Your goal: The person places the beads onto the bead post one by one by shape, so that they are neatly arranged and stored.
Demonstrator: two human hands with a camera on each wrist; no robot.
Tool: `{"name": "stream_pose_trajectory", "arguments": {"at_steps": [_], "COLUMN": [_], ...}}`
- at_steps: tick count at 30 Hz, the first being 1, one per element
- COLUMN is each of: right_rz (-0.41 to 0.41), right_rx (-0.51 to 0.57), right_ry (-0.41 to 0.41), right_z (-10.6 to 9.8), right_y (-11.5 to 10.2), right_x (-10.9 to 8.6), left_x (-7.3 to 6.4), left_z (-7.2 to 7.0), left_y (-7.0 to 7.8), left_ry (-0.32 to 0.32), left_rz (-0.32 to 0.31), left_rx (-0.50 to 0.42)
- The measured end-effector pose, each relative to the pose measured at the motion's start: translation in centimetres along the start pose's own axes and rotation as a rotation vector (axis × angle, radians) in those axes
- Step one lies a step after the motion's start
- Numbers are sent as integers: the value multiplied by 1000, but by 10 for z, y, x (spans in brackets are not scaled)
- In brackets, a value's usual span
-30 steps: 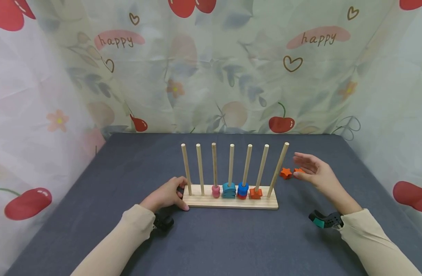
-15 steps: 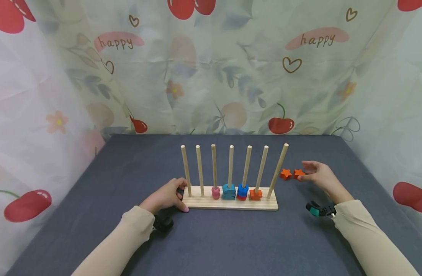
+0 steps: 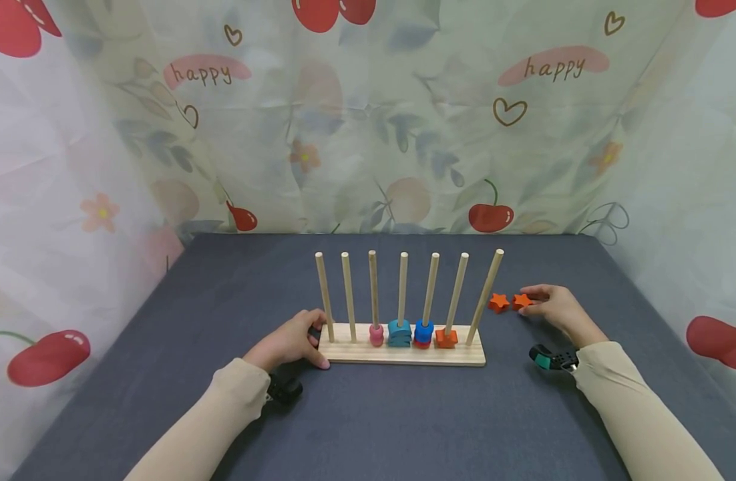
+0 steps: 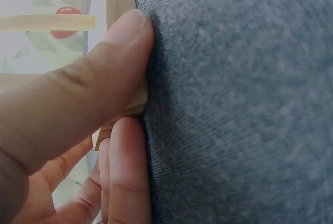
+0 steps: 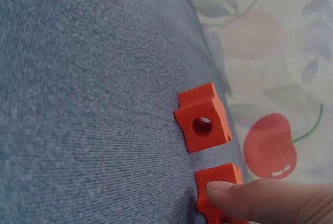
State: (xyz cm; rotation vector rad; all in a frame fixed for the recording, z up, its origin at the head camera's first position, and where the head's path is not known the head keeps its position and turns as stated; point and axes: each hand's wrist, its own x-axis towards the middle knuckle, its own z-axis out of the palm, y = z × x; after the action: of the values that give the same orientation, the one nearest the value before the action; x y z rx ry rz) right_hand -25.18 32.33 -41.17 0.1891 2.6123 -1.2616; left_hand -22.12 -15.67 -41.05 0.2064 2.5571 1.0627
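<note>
My left hand (image 3: 291, 339) grips the left end of a wooden peg stand (image 3: 398, 355), thumb along its front edge and fingers at its end. In the left wrist view the thumb and fingers (image 4: 127, 151) lie on the stand's corner. Several upright pegs rise from it, some carrying pink, teal, blue-and-red and orange pieces low down. To the right, my right hand (image 3: 557, 310) pinches an orange star block (image 3: 521, 302) on the table. The right wrist view shows the thumb on that block's side; the other fingers are hidden there.
A second orange star block (image 3: 498, 302), with a hole through it, lies just left of the pinched one, near the stand's right end. The dark cloth-covered table (image 3: 404, 427) meets a patterned curtain (image 3: 368, 133) at the back and sides.
My right hand has come down and slightly inward onto the right-hand star block, its fingers closing round it. The left hand and the peg stand have stayed in place.
</note>
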Motion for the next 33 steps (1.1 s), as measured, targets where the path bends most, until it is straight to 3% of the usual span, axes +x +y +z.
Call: {"name": "stream_pose_trajectory", "arguments": {"at_steps": [13, 21, 29, 33], "right_rz": [0, -124, -247, -347], "right_rx": [13, 231, 481, 505], "right_ry": [67, 62, 82, 142], "right_z": [-1, -12, -13, -7], "right_y": [-3, -20, -54, -73], "right_x": [-10, -27, -53, -68], "left_x": [2, 2, 2, 3], "left_z": [1, 0, 1, 1], "left_y": [0, -1, -2, -2], "left_ry": [0, 3, 2, 1], "left_rz": [-3, -5, 2, 7], "left_rx": [7, 3, -13, -13]}}
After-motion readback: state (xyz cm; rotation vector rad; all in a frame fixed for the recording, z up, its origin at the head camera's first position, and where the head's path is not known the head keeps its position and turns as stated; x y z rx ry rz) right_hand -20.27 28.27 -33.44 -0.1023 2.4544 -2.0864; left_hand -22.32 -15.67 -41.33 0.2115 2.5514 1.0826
